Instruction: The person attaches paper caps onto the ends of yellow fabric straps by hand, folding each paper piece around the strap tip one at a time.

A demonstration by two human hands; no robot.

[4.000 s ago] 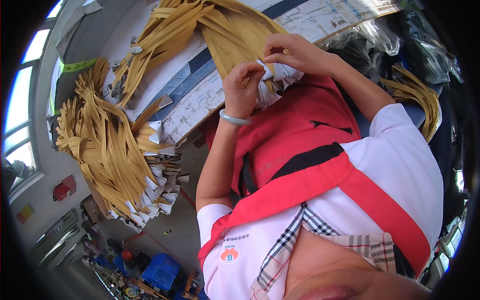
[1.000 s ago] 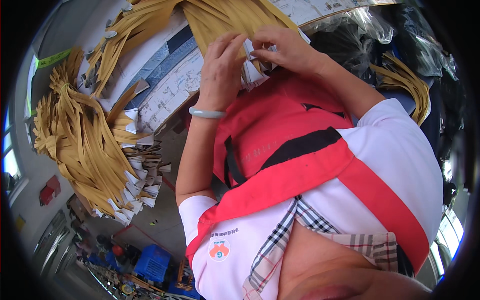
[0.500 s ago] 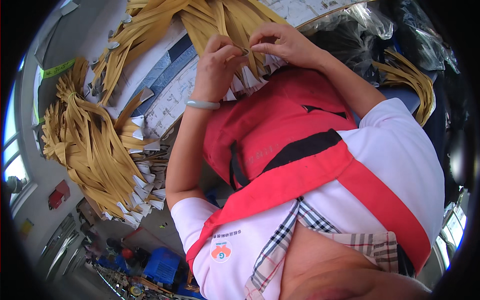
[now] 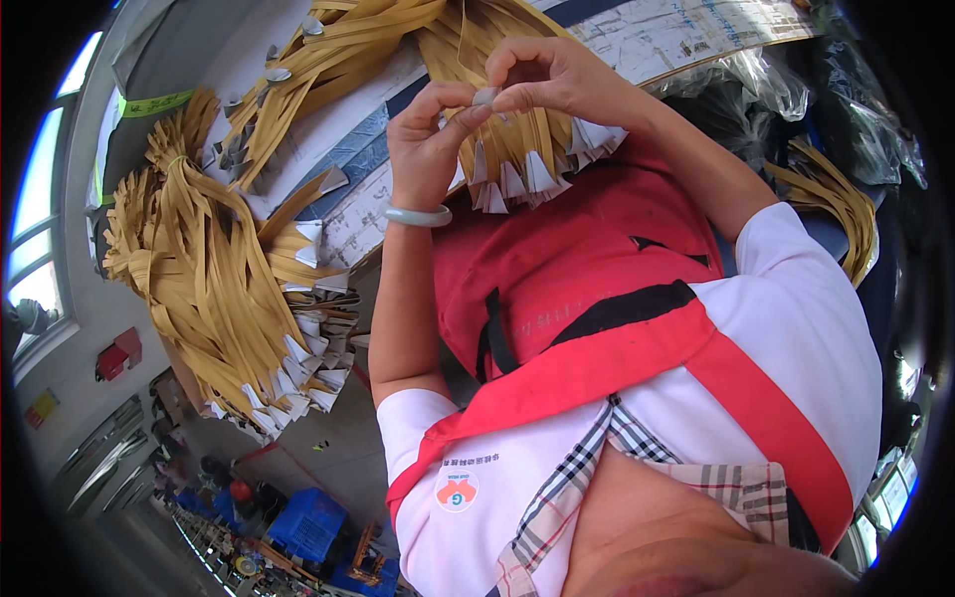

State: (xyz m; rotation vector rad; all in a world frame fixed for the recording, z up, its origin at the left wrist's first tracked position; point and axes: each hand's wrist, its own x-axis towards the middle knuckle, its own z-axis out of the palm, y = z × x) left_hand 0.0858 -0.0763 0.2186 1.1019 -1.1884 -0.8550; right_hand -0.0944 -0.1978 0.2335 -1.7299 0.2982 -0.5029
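Printed white sheets (image 4: 686, 30) cover the table top; clear plastic bags (image 4: 756, 85) lie at right.

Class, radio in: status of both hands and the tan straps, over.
Left hand and right hand pinching one small grey metal clip together. Bundle of tan flat straps with white tips beneath. Nothing blocking.
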